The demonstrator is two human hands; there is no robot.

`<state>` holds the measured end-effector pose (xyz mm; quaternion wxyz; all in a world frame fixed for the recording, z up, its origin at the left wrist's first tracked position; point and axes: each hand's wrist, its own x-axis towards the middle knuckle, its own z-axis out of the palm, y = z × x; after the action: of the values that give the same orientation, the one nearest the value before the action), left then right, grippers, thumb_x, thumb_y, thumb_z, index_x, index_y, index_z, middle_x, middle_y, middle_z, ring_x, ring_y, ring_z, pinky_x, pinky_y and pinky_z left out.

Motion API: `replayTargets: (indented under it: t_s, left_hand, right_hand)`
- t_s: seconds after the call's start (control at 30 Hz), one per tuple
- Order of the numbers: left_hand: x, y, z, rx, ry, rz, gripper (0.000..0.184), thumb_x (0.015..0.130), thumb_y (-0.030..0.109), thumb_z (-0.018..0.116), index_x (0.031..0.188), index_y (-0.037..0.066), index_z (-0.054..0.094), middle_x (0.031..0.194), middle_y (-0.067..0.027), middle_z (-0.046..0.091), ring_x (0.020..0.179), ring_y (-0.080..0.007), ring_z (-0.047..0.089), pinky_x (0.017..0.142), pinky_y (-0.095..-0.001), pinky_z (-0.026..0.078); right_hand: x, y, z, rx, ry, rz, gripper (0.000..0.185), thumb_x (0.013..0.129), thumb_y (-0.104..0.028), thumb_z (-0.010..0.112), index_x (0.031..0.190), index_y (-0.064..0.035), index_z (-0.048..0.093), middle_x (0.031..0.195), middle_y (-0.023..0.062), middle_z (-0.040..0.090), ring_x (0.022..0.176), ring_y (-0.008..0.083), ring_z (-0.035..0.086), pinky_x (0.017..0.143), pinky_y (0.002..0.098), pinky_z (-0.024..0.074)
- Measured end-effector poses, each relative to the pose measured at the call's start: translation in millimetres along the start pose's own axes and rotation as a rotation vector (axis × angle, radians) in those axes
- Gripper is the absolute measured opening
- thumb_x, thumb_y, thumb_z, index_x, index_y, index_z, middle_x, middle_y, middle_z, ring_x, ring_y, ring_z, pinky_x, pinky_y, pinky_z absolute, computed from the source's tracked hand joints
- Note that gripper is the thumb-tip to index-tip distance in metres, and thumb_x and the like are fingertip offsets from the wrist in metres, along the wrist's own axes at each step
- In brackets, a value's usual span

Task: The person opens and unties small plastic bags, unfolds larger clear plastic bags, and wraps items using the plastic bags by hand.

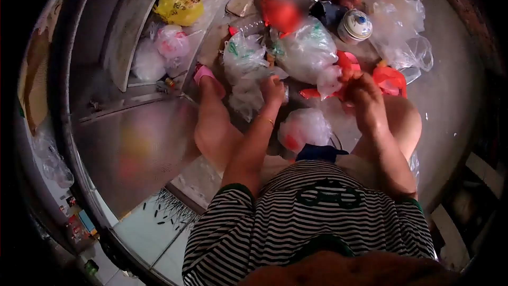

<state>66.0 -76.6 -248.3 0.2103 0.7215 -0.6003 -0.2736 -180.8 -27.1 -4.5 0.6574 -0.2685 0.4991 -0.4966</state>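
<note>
My left hand (pixel 273 90) is closed, with crumpled clear plastic around its fingers. That plastic appears to belong to the clear plastic bag (pixel 243 55) with green print just beyond it. My right hand (pixel 364 94) is closed on a red plastic bag (pixel 348 61), its fingertips pinched together at the bag's lower part. Between my hands sits a larger, full clear plastic bag (pixel 306 50), also marked with green; its contents are hard to make out. Closer to my body, a whitish plastic bag (pixel 306 127) with something red inside lies between my knees.
A lidded white pot (pixel 355 25) stands beyond my right hand, near another red bag (pixel 390 80) and large clear bags (pixel 394 10). At left, an open cabinet (pixel 153 47) holds a yellow bag (pixel 181 6); its door (pixel 137 148) swings out beside my left leg.
</note>
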Motion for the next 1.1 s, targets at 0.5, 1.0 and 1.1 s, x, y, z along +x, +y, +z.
replayTargets:
  t_s: [0.5, 1.0, 1.1]
  left_hand:
    - [125, -31, -58, 0.917, -0.240, 0.316, 0.022, 0.072, 0.016, 0.057, 0.092, 0.013, 0.066, 0.114, -0.0146, 0.055, 0.117, -0.0307, 0.042, 0.089, -0.0577, 0.035]
    - [130, 52, -221, -0.259, 0.133, 0.164, 0.016, 0.077, 0.010, 0.054, 0.086, 0.001, 0.063, 0.083, -0.0090, 0.065, 0.077, -0.0155, 0.059, 0.074, -0.0280, 0.046]
    - [120, 67, -229, -0.350, 0.142, 0.107, 0.016, 0.077, 0.008, 0.054, 0.087, 0.001, 0.063, 0.085, -0.0072, 0.064, 0.080, -0.0146, 0.058, 0.075, -0.0271, 0.045]
  right_hand:
    - [17, -3, 15, 0.019, -0.075, 0.092, 0.032, 0.079, 0.000, 0.042, 0.109, -0.0005, 0.053, 0.099, 0.0085, 0.058, 0.077, 0.0147, 0.055, 0.068, 0.0257, 0.0421]
    - [6, 3, 25, 0.099, -0.096, 0.116, 0.029, 0.083, -0.001, 0.041, 0.109, -0.0015, 0.053, 0.095, 0.0098, 0.058, 0.074, 0.0161, 0.057, 0.065, 0.0254, 0.0440]
    - [6, 6, 27, 0.096, -0.100, 0.123, 0.029, 0.083, -0.001, 0.040, 0.109, -0.0010, 0.053, 0.095, 0.0102, 0.058, 0.073, 0.0162, 0.057, 0.065, 0.0265, 0.0465]
